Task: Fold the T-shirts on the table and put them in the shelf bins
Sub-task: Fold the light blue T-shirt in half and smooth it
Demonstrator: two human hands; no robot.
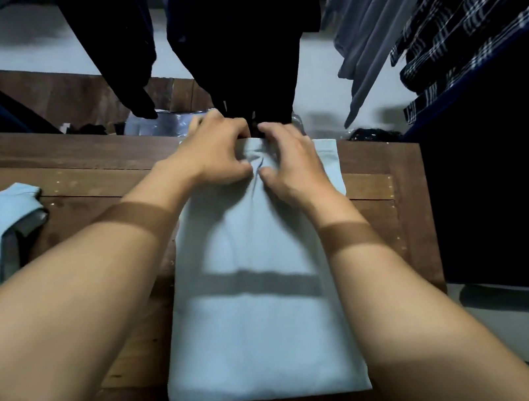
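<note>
1. On the wooden table (96,178): pale blue T-shirt (258,322), folded to a long strip.
2. Left hand (217,149) and right hand (291,161) pinch its bunched far edge.
3. Soft, limp; likely best held at far corners.

Bare left forearm (76,310) and bare right forearm (404,285), both uncovered from frame edge to wrist, surface smooth. Each has one darker, straight-edged band across it: on left forearm just behind the wrist, on right forearm a bit further back. Bands look like flat shadow stripes rather than straps, but can't say for sure. Left grip (217,152) and right grip (288,165): bare fingers & knuckles, slightly motion-blurred, so nails and fine detail can't be made out.
</note>
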